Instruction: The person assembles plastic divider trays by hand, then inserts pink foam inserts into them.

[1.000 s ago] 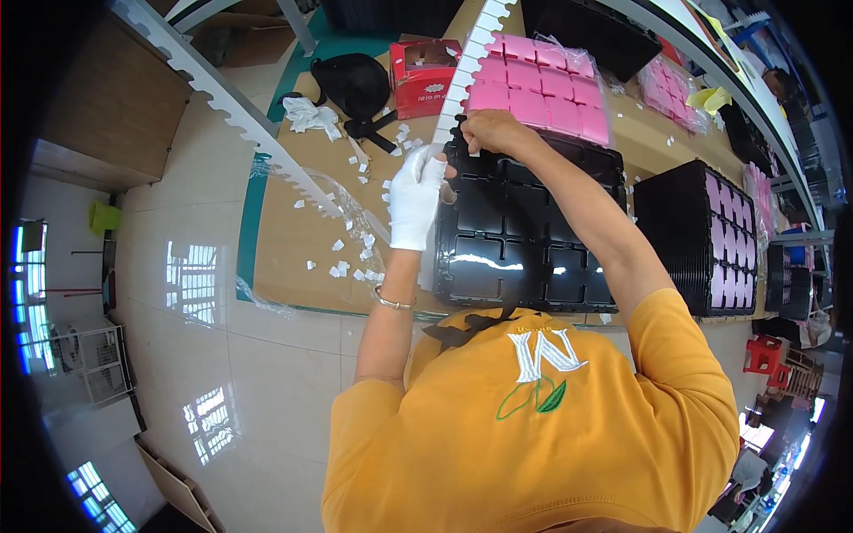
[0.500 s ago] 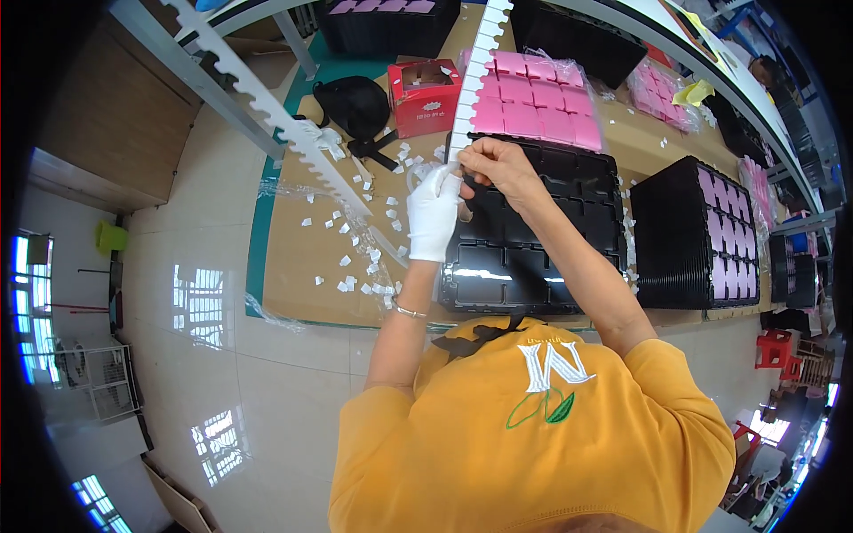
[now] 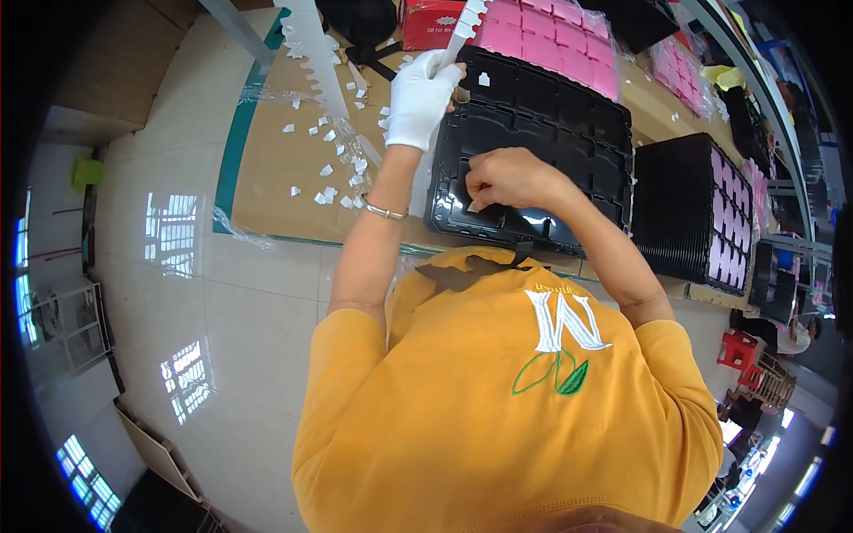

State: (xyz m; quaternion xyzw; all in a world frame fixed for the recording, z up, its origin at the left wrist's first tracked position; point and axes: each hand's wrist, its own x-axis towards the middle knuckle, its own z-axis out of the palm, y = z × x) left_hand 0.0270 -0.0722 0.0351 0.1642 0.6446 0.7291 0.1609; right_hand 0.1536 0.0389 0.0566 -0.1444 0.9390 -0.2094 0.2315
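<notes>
Below me, the black moulded plastic tray (image 3: 569,115) of square pockets lies on the brown cardboard-covered table (image 3: 275,169). My white-gloved left hand (image 3: 419,98) grips the long white notched strip (image 3: 464,31), which runs up and away from me. My bare right hand (image 3: 511,178) pinches a small white piece (image 3: 471,208) over a near pocket.

We saw a brown cardboard-covered counter (image 3: 275,169) carrying a glossy black compartmented plastic tray (image 3: 551,107), scattered small white paper scraps (image 3: 333,169), a red cardboard box (image 3: 426,22) and a stack of black trays (image 3: 675,209) on its right.
</notes>
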